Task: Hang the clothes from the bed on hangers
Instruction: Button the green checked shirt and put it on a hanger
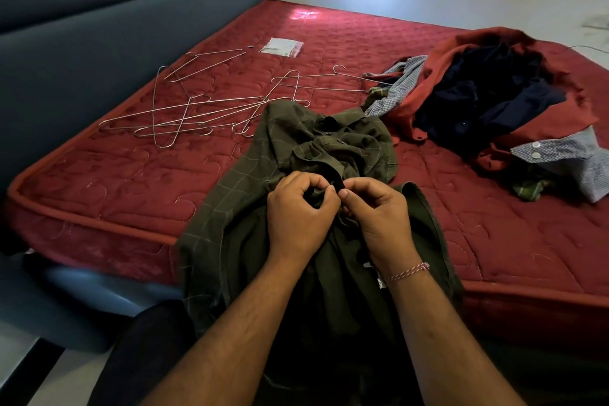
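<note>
My fingers point(324, 189) of both hands are curled and meet in the lower middle of the frame, where they pinch the front edge of the dark green shirt point(230, 194), at what I think is a button. My left hand point(301, 211) holds one side of the cloth and my right hand point(379, 214) holds the other side, and they touch each other.

The green shirt lies crumpled over the near edge of the bed point(99, 204) and hangs down toward my legs. I see no hanger inside it, so I judge that the task is only at its beginning: no garment in view is on a hanger yet.

The wire hangers point(184, 112) lie in a loose tangle in the left middle of the frame, well apart from my hands; some cross each other, so one may pull others with it. The pile of clothes point(487, 99) waits in the upper right: a red garment, a dark blue one and checked shirts, all mixed together. A small white packet point(281, 46) lies further up, near the headboard point(99, 26). Nothing stands between me and the hangers except the shirt itself.
</note>
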Available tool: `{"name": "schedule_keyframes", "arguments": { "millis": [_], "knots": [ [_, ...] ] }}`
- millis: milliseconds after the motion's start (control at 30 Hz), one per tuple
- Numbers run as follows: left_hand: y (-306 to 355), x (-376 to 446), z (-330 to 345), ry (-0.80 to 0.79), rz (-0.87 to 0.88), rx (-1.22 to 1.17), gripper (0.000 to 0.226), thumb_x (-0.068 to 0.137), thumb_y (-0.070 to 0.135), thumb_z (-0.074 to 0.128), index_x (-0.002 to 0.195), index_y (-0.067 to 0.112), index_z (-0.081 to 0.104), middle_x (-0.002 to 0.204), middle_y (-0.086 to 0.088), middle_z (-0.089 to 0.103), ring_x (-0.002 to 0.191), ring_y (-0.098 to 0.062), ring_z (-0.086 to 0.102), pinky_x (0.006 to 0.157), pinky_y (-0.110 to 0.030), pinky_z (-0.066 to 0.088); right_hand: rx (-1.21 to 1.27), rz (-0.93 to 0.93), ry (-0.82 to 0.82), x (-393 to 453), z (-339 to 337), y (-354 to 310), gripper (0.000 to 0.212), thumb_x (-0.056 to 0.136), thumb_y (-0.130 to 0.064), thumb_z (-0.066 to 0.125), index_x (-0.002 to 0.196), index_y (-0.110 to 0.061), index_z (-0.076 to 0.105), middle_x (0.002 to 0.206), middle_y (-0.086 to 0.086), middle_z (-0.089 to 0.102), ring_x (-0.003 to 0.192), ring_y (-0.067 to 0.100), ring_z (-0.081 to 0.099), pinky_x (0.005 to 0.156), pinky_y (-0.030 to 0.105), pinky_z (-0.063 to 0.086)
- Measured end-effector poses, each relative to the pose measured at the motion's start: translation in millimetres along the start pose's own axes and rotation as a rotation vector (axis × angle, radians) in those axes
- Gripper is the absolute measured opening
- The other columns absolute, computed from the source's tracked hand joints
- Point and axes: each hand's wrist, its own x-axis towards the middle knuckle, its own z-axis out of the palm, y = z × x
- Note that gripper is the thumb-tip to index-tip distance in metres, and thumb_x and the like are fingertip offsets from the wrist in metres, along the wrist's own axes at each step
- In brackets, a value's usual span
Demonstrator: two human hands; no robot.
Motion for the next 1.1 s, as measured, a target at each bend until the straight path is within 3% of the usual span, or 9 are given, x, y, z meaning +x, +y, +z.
{"name": "schedule_keyframes", "arguments": {
  "millis": [267, 400, 567, 767, 867, 1000, 1100],
  "knots": [
    [-1.6, 2.8, 1.3, -0.030, -0.035, 0.027, 0.003, 0.086, 0.028, 0.070, 0.083, 0.027, 0.069, 0.085, 0.016, 0.066, 0.086, -0.003, 0.065, 0.077, -0.039, 0.056, 0.009, -0.017, 0.017, 2.6, 1.0, 4.1, 0.022, 0.098, 0.004, 0.060, 0.096, -0.011, 0.076, 0.085, 0.008, 0.073, 0.077, 0.022, 0.069, 0.074, 0.032, 0.060],
    [-3.2, 3.2, 0.8, -0.069, -0.050, 0.031, 0.007, 0.086, 0.034, 0.067, 0.084, 0.028, 0.069, 0.087, 0.016, 0.067, 0.089, -0.004, 0.066, 0.083, -0.043, 0.056, 0.018, -0.022, -0.031, 2.8, -0.8, 4.8, 0.012, 0.096, 0.000, 0.067, 0.100, -0.007, 0.075, 0.091, 0.009, 0.075, 0.080, 0.022, 0.071, 0.073, 0.031, 0.060],
    [-3.1, 6.1, -3.2, -0.133, -0.092, 0.000, 0.004, 0.088, 0.018, 0.074, 0.087, 0.022, 0.074, 0.089, 0.015, 0.070, 0.091, -0.002, 0.066, 0.079, -0.020, 0.053, 0.040, 0.018, -0.077, 7.3, -2.4, 3.6, 0.009, 0.093, -0.001, 0.071, 0.101, 0.000, 0.071, 0.090, 0.013, 0.073, 0.076, 0.021, 0.069, 0.070, 0.028, 0.059],
    [-4.9, 5.8, -4.9, -0.173, -0.101, 0.027, 0.007, 0.091, 0.019, 0.072, 0.095, 0.022, 0.076, 0.094, 0.016, 0.070, 0.094, 0.006, 0.064, 0.079, -0.007, 0.048, -0.026, 0.046, -0.034, 6.5, 0.6, 4.5, 0.009, 0.090, -0.001, 0.075, 0.097, -0.005, 0.071, 0.093, 0.018, 0.074, 0.080, 0.027, 0.072, 0.071, 0.032, 0.061],
    [-3.4, 4.0, -4.8, -0.167, -0.087, 0.037, 0.012, 0.095, 0.025, 0.066, 0.098, 0.022, 0.078, 0.094, 0.018, 0.070, 0.094, 0.006, 0.065, 0.079, -0.007, 0.047, -0.182, -0.016, 0.032, 5.6, 2.8, 8.6, 0.010, 0.088, -0.008, 0.079, 0.092, -0.013, 0.072, 0.088, 0.008, 0.075, 0.082, 0.026, 0.074, 0.071, 0.033, 0.062],
    [-2.0, 0.3, -4.7, -0.159, -0.060, 0.077, 0.024, 0.093, 0.045, 0.063, 0.096, 0.026, 0.077, 0.091, 0.019, 0.070, 0.092, 0.003, 0.065, 0.082, -0.022, 0.053, -0.368, -0.119, 0.124, 2.5, 6.4, 11.4, 0.012, 0.085, -0.018, 0.083, 0.087, -0.020, 0.072, 0.081, -0.004, 0.073, 0.074, 0.012, 0.071, 0.067, 0.023, 0.059],
    [-1.9, 2.4, -3.1, -0.131, -0.100, 0.086, 0.011, 0.093, 0.034, 0.071, 0.094, 0.025, 0.077, 0.089, 0.018, 0.069, 0.087, 0.004, 0.065, 0.076, -0.020, 0.054, -0.432, -0.168, 0.132, 1.0, 7.6, 12.2, 0.012, 0.085, -0.019, 0.083, 0.086, -0.020, 0.072, 0.080, -0.008, 0.072, 0.074, 0.009, 0.070, 0.066, 0.020, 0.058]
  ]
}}
